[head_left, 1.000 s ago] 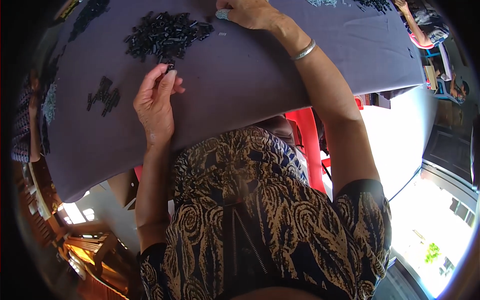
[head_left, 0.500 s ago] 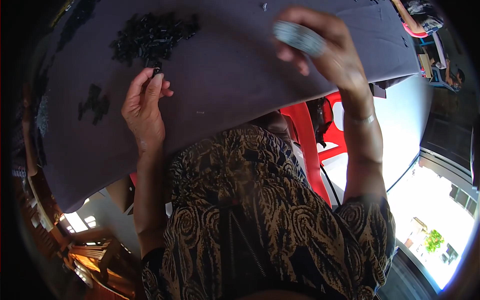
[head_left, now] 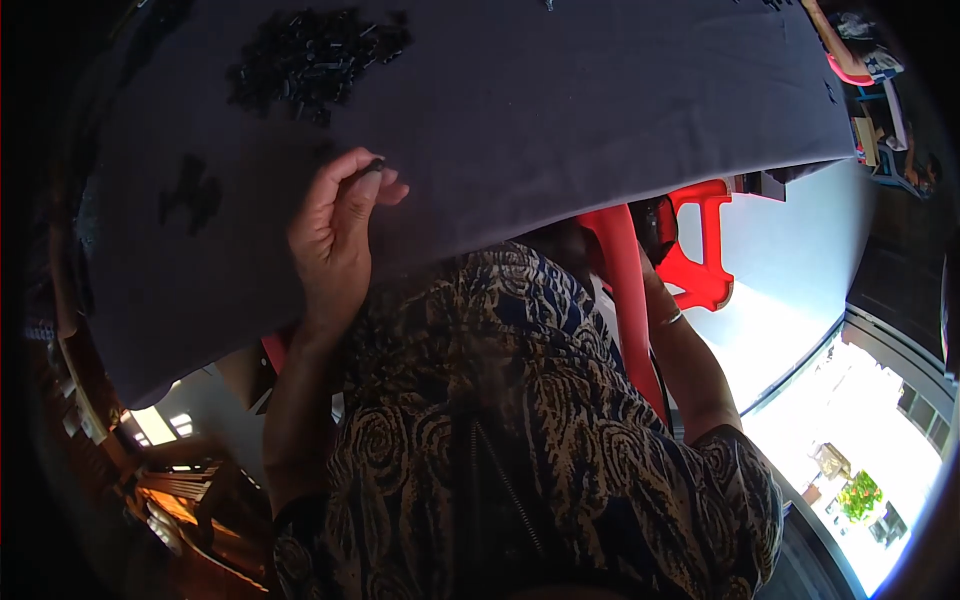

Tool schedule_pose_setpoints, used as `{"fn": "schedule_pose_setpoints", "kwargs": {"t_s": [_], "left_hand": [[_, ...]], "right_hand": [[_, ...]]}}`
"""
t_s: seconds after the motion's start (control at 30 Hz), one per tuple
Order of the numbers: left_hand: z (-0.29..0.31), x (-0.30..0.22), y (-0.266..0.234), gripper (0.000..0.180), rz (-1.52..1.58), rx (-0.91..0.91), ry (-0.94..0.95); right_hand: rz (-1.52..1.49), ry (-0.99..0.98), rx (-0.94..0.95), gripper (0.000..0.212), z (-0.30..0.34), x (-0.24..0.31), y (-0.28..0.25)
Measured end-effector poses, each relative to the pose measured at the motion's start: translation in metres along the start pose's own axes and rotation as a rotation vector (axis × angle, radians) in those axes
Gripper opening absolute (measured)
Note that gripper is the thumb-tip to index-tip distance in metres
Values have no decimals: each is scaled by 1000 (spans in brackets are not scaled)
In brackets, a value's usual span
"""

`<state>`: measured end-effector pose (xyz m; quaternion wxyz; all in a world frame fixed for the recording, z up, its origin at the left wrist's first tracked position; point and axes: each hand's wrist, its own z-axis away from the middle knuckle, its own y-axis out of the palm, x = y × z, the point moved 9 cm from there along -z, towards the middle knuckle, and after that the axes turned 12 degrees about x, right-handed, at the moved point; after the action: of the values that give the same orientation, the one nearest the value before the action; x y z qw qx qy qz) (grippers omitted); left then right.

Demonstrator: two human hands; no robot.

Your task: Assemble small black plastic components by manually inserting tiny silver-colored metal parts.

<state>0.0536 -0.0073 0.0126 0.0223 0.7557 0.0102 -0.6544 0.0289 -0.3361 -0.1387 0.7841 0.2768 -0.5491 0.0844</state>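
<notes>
My left hand [head_left: 340, 225] is over the dark cloth-covered table [head_left: 520, 140], near its front edge. Thumb and forefinger pinch a small black piece [head_left: 375, 165]; its exact kind is too small to make out. Beyond that hand lies a heap of small black pieces [head_left: 318, 62], with a smaller blurred cluster [head_left: 190, 195] to its left. My right hand [head_left: 650, 268] reaches below the table edge, beside a black bag-like object [head_left: 655, 225] at the red plastic chair [head_left: 625, 270]. Its fingers are hidden, and whatever they hold cannot be seen.
A red plastic stool [head_left: 715, 245] stands on the pale floor at the right. Another person's arm [head_left: 825, 30] shows at the far right corner. Wooden furniture [head_left: 180, 490] is at the lower left, and a bright doorway [head_left: 850, 470] opens at the lower right.
My right hand, earlier above the table with a stack of pale, disc-like things, has dropped below the table edge. My left hand has shifted right with the black piece, away from the heap.
</notes>
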Motion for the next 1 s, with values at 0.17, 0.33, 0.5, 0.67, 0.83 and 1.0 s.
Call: {"fn": "schedule_pose_setpoints", "kwargs": {"t_s": [0.17, 0.33, 0.5, 0.67, 0.83, 1.0], "left_hand": [[3, -2, -7, 20, -14, -12, -46], [11, -1, -11, 20, 61, -28, -103], [11, -2, -2, 19, 65, 68, -145], [10, 16, -15, 19, 82, 33, -202], [14, 1, -14, 19, 120, 33, -221], [35, -7, 21, 19, 88, 406, -342]], "right_hand": [[59, 26, -77, 29, -22, -19, -14], [121, 48, -162, 28, 5, -29, -26], [159, 85, -258, 27, -39, -53, -44], [195, 142, -297, 26, 49, -66, -57], [204, 183, -264, 24, 67, -83, -87], [243, 199, -294, 23, 34, -108, -90]]}}
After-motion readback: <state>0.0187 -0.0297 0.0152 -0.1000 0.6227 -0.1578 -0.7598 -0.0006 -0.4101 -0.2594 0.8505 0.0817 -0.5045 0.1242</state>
